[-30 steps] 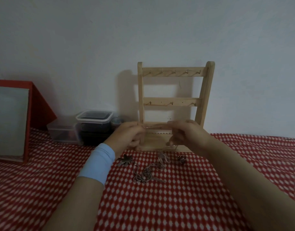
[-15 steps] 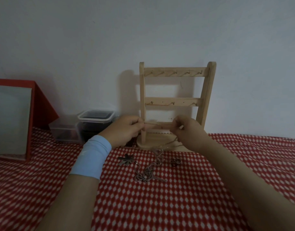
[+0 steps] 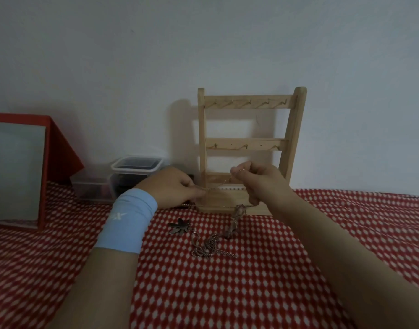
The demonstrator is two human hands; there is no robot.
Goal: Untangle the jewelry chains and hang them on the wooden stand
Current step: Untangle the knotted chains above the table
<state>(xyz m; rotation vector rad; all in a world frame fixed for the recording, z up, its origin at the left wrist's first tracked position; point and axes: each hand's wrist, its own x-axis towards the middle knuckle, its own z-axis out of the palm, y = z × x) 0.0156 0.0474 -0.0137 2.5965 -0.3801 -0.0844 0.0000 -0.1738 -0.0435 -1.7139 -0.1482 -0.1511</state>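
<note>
1. The chain (image 3: 218, 185) is stretched between the two hands, in front of the lowest rung of the wooden stand (image 3: 246, 144). A second ago it ran level. Now it slants, because the right hand (image 3: 260, 184) has risen a little and the left hand (image 3: 173, 186) has dipped.
2. Both hands are clamped on it. The left hand pinches one end between thumb and fingertips, and the right hand's curled fingers nip the other. The two hands are close together but not touching.
3. Below the right hand a strand now hangs down to the knot of chains (image 3: 207, 248), which lies on the cloth just in front of both hands. More of this strand has been drawn up off the pile than before.
4. In my judgement one chain is being teased loose and the rest is still tangled. The hooks that can be seen on the stand carry nothing, so the hanging has not begun.
5. A leaf pendant (image 3: 180, 227) lies just under the left wrist, beside its pale blue wristband (image 3: 128, 222).
6. The surface is a red tablecloth (image 3: 251, 293) with small white diamonds. It runs back to a plain pale wall (image 3: 132, 55) just behind the stand.
7. Beyond the left hand stand clear plastic containers (image 3: 136, 169). Further left leans a red-framed panel (image 3: 16, 172).
</note>
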